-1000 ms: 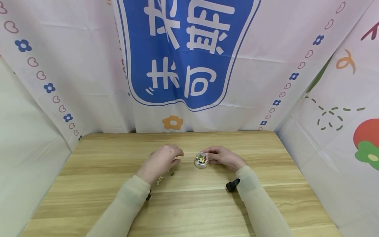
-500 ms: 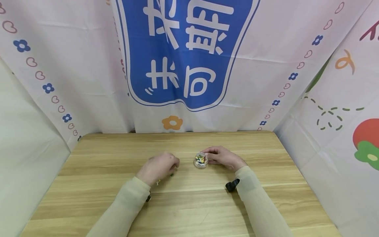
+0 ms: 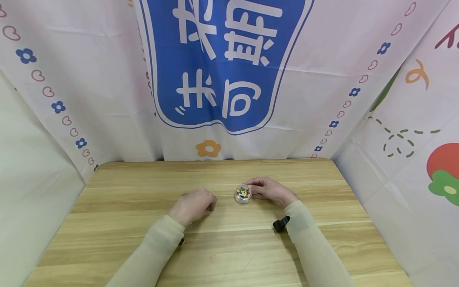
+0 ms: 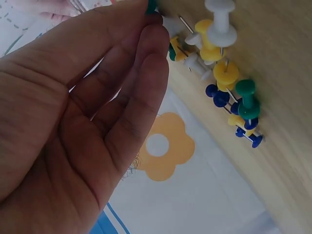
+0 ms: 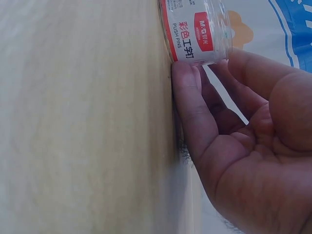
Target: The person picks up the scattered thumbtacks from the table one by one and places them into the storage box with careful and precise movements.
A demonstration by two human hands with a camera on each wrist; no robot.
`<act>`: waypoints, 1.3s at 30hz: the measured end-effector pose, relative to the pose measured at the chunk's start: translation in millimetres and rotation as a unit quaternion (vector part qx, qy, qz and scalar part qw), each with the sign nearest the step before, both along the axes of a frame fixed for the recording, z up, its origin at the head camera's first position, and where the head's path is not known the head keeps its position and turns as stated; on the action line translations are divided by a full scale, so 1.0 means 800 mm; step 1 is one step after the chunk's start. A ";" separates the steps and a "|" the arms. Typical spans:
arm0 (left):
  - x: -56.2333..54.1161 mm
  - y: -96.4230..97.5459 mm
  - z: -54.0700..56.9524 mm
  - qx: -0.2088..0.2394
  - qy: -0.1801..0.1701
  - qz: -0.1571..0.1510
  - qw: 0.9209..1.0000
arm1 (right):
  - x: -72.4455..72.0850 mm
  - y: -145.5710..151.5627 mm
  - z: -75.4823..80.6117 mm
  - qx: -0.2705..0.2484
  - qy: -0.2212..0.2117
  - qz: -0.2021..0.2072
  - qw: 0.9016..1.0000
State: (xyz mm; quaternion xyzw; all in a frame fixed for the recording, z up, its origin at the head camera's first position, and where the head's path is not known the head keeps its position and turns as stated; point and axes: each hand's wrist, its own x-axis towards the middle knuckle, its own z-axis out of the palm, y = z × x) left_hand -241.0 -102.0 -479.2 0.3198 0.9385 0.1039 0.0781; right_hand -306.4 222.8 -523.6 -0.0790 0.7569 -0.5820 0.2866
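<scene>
In the left wrist view, the fingertips of my left hand (image 4: 112, 92) pinch a green push pin (image 4: 151, 6), of which only a bit shows. Beside those fingertips, several loose push pins (image 4: 225, 74) in white, yellow, green and blue lie on the wooden table. The head view has my left hand (image 3: 193, 205) over that spot, hiding nearly all of them. To its right stands a small clear round jar (image 3: 243, 194) of mixed push pins. My right hand (image 3: 270, 189) holds the jar's right side, thumb and fingers at its wall. Its label (image 5: 190, 34) reads PUSH PINS.
The wooden table (image 3: 229, 255) meets a hanging cloth (image 3: 118, 131) printed with flowers and a blue sign along its back edge. More printed cloth (image 3: 405, 191) hangs at the right. A black wrist device (image 3: 281, 224) sits under the right sleeve.
My left hand has come down and slightly toward me onto the loose push pins, its fingers closing together on one. The right hand and the jar have stayed in place.
</scene>
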 end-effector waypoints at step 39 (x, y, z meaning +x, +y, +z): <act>-0.010 0.038 0.011 0.092 0.082 -0.011 0.992 | -0.003 0.000 -0.005 -0.001 0.002 0.004 1.000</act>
